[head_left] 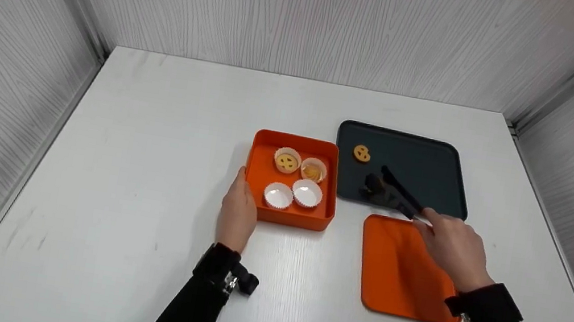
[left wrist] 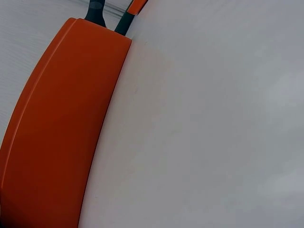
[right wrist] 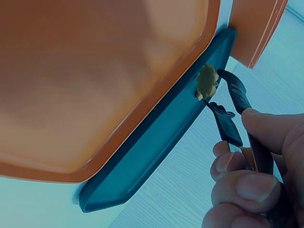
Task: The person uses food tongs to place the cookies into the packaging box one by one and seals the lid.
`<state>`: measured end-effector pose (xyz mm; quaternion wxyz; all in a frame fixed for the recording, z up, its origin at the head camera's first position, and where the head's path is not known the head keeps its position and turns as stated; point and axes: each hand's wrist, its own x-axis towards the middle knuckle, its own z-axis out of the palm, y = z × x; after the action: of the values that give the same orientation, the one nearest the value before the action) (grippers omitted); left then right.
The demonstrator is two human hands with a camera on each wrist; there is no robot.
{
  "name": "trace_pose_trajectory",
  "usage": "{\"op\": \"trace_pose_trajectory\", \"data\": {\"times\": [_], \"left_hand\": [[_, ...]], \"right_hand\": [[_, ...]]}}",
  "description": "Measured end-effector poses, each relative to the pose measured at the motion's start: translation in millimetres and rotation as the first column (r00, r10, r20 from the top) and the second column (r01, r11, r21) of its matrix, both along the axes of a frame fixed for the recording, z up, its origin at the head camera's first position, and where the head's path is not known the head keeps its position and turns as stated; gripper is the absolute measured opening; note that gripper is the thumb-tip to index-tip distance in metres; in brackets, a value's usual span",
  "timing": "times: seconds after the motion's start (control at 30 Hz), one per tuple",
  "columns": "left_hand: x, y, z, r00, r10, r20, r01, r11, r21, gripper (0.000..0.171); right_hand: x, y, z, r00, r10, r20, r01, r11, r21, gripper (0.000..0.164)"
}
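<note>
In the head view, my left hand point(head_left: 238, 214) lies along the left wall of an orange box point(head_left: 286, 217). Four white paper cups fill part of the box: one holds a pretzel-shaped cookie point(head_left: 286, 163), another a round swirled cookie point(head_left: 312, 173), and the front pair are bare inside. My right hand point(head_left: 452, 247) grips black tongs point(head_left: 403, 190) over a dark tray point(head_left: 425, 160). A pretzel-shaped cookie point(head_left: 362, 153) lies on that tray. From the right wrist, the parted tong tips stand close to a cookie point(right wrist: 207, 83).
An orange lid point(head_left: 390, 269) lies in front of the tray, under my right forearm. The box's right wall stands close beside the tray. Grey wood-patterned panels point(head_left: 287, 17) enclose the white table point(head_left: 165, 130) at the back and both sides.
</note>
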<state>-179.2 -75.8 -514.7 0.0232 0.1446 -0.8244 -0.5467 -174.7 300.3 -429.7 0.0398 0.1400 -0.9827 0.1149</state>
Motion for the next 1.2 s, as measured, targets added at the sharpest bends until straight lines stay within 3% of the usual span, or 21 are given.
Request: {"op": "trace_pose_trajectory", "data": {"times": [0.27, 0.53, 1.2], "left_hand": [[0.6, -0.1, 0.3, 1.000, -0.003, -0.001, 0.003, 1.000, 0.008, 0.053], [1.9, -0.2, 0.4, 0.998, 0.005, -0.056, -0.006, 1.000, -0.014, 0.052], [2.2, 0.2, 2.8, 1.000, 0.003, -0.023, -0.003, 1.000, 0.007, 0.052]], "right_hand": [[0.7, 0.9, 0.1, 1.000, -0.002, 0.001, 0.002, 1.000, -0.008, 0.023], [-0.8, 0.4, 2.3, 1.000, 0.003, 0.004, -0.003, 1.000, -0.024, 0.016], [-3.0, 14.0, 1.2, 0.997, -0.023, 0.079, 0.030, 0.995, -0.094, 0.016]]}}
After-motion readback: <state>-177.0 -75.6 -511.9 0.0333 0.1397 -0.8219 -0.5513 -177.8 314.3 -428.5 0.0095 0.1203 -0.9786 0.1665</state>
